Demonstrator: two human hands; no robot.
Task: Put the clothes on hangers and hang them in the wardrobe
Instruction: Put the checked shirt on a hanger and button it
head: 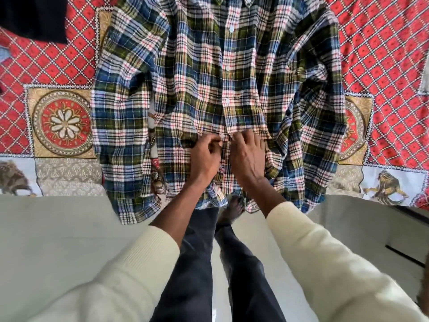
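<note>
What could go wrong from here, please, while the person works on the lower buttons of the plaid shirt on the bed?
The plaid shirt hangs over the edge of the bed; its hem could slide toward the floor if tugged. The left hand and right hand bunch the placket, so a button might go into the wrong hole or the fabric might crease. No hanger is visible, so it may be awkward to insert one once the shirt is buttoned.
</note>
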